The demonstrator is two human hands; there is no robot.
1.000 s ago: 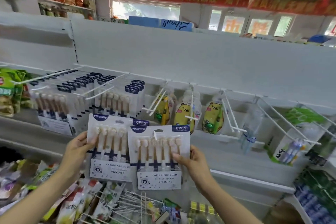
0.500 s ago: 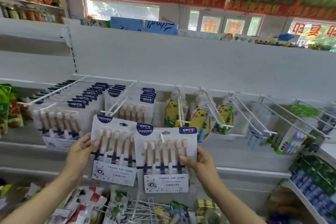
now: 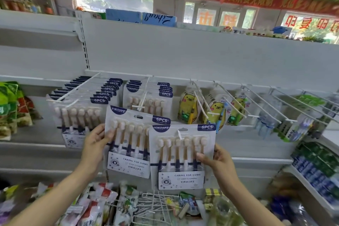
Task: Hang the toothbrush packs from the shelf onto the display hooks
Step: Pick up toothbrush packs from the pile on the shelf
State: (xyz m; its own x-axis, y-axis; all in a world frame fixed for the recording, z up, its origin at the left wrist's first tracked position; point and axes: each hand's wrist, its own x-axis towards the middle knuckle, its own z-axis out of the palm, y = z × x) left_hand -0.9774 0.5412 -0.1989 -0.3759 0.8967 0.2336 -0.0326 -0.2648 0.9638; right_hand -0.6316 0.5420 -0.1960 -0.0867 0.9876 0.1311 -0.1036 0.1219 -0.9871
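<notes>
Two toothbrush packs are held up in front of the shelving, below the hook rail. The right-hand pack [image 3: 182, 156] is pinched at its right edge by the right hand [image 3: 219, 161], thumb on the front face and the fingers hidden behind the card. The left-hand pack [image 3: 131, 141] is held at its left edge by the left hand [image 3: 95, 145], thumb laid across the brush heads. The right-hand pack overlaps the right edge of the left-hand one and lies in front of it. Both packs are carried upright, long axis near vertical, the left-hand one tilted slightly.

A white peg tip [image 3: 180, 135] shows at the hang slot of the right-hand pack; whether the slot is already threaded on it cannot be told. The hang slot of the left-hand pack [image 3: 138, 116] is seen clear of any peg.

The partly filled hook [image 3: 142, 100] stands directly above and behind the left-hand pack, with like packs [image 3: 148, 97] hanging on it. A fuller hook [image 3: 73, 89] toward the left end of the rail carries a long row of packs [image 3: 82, 108]. It is judged that the left hand is the nearer to both of these, and that the slot must be raised and carried back toward the rail to meet a peg tip head-on.

Further toward the right end of the rail, yellow bear-printed packs [image 3: 189, 104] and bare hooks [image 3: 256, 102] are noted. Assorted packets [image 3: 102, 205] lie on the lower level at the near edge.
</notes>
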